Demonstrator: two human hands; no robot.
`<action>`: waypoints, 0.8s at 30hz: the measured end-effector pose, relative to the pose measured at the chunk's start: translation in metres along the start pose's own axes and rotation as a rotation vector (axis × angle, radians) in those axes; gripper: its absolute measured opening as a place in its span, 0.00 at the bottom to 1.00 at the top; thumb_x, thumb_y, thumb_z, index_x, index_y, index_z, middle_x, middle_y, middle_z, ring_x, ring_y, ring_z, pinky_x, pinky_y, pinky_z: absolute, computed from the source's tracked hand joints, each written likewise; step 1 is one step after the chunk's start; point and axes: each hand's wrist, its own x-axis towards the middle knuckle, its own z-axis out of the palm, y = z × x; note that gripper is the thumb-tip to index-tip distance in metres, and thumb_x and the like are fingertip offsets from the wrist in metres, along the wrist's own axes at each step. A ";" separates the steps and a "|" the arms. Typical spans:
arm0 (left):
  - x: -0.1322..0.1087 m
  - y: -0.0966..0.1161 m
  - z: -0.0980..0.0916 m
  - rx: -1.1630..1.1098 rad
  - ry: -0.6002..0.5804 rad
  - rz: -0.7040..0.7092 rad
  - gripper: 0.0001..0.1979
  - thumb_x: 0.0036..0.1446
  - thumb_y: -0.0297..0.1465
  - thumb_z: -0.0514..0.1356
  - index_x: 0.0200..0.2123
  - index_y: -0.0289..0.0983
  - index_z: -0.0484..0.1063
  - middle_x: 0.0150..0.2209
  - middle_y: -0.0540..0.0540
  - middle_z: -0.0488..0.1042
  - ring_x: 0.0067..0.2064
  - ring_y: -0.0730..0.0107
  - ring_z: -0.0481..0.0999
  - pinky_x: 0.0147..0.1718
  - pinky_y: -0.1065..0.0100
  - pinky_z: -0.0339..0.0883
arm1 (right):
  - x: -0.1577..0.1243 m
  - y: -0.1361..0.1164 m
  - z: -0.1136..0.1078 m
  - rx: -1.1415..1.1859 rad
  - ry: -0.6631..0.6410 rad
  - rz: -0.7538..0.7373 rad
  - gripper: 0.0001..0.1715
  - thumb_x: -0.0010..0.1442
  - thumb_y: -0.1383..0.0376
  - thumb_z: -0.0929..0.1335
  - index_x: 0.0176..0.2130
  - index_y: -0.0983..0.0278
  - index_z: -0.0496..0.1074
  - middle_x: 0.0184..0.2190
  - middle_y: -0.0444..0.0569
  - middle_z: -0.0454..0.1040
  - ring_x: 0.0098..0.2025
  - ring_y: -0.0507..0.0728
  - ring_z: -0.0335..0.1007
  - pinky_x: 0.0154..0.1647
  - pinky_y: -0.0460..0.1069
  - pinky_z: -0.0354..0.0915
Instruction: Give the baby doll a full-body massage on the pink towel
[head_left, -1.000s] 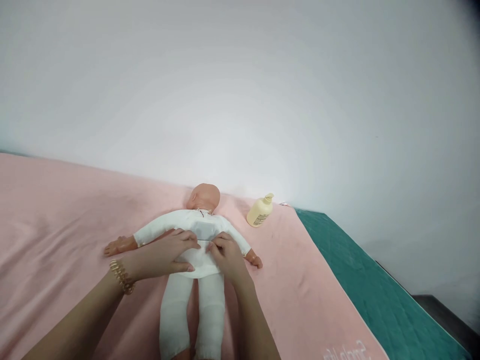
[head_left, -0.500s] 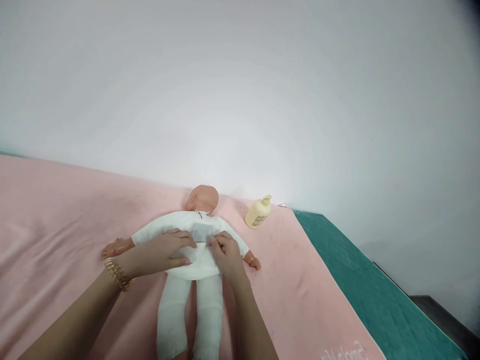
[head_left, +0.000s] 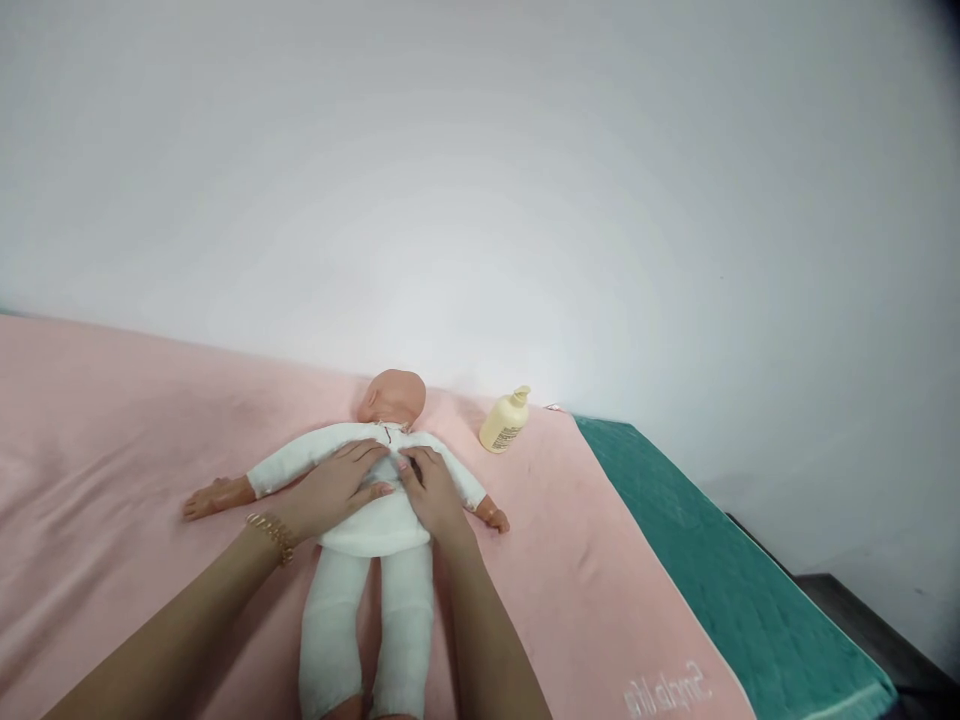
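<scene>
A baby doll (head_left: 375,520) in a white suit lies face down on a pink towel (head_left: 135,430), bald head (head_left: 391,396) toward the wall. My left hand (head_left: 330,490), with a gold bracelet at the wrist, lies flat on the doll's back, fingers stretched out. Beside it, my right hand (head_left: 429,492) also rests on the back, fingers extended toward the neck. Both hands touch the white cloth and their fingertips nearly meet at the middle of the back.
A pale yellow pump bottle (head_left: 504,421) lies on the towel to the right of the doll's head. A green mattress (head_left: 697,540) shows beyond the towel's right edge. A white wall rises behind the bed.
Both hands have slid up the doll's back from the waist toward the shoulders. The right hand's fingers, earlier curled in a pinch, now lie extended.
</scene>
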 end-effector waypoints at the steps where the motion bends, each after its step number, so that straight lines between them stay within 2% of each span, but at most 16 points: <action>1: 0.000 0.000 0.000 0.002 0.009 0.002 0.29 0.65 0.49 0.50 0.58 0.34 0.67 0.59 0.34 0.69 0.61 0.50 0.67 0.59 0.48 0.61 | 0.001 -0.001 0.000 -0.021 -0.011 0.010 0.16 0.68 0.60 0.63 0.49 0.64 0.74 0.49 0.54 0.75 0.53 0.61 0.68 0.58 0.58 0.63; 6: 0.001 -0.001 -0.001 -0.039 0.030 0.020 0.26 0.66 0.47 0.50 0.55 0.35 0.68 0.57 0.36 0.71 0.58 0.52 0.70 0.58 0.51 0.63 | 0.005 -0.002 0.003 -0.056 0.028 -0.002 0.14 0.68 0.62 0.64 0.46 0.65 0.75 0.46 0.55 0.76 0.51 0.61 0.67 0.56 0.58 0.63; 10: 0.004 -0.003 -0.001 -0.088 0.043 0.008 0.24 0.66 0.46 0.49 0.53 0.34 0.68 0.55 0.36 0.72 0.57 0.53 0.70 0.58 0.51 0.63 | 0.004 0.002 0.006 0.024 0.083 -0.076 0.14 0.67 0.62 0.65 0.50 0.63 0.74 0.52 0.54 0.73 0.57 0.59 0.64 0.62 0.56 0.60; 14: 0.004 -0.006 0.004 -0.079 0.108 0.006 0.26 0.66 0.46 0.48 0.55 0.33 0.67 0.57 0.35 0.71 0.60 0.53 0.67 0.60 0.50 0.60 | 0.004 0.005 0.008 0.050 0.029 -0.094 0.19 0.68 0.60 0.64 0.55 0.64 0.71 0.55 0.54 0.73 0.59 0.58 0.64 0.64 0.55 0.58; 19: 0.004 -0.010 0.009 -0.070 0.110 -0.007 0.26 0.66 0.48 0.48 0.54 0.35 0.68 0.56 0.36 0.72 0.59 0.52 0.68 0.60 0.50 0.60 | 0.006 0.004 0.008 0.005 -0.023 -0.070 0.17 0.69 0.62 0.63 0.52 0.65 0.73 0.52 0.54 0.76 0.56 0.59 0.68 0.61 0.56 0.61; 24: 0.005 -0.014 0.015 -0.074 0.140 0.007 0.27 0.66 0.50 0.47 0.53 0.35 0.69 0.55 0.37 0.73 0.58 0.52 0.70 0.59 0.49 0.62 | 0.006 0.006 0.010 -0.014 -0.020 -0.074 0.18 0.69 0.61 0.63 0.53 0.65 0.72 0.53 0.54 0.75 0.57 0.60 0.67 0.62 0.57 0.61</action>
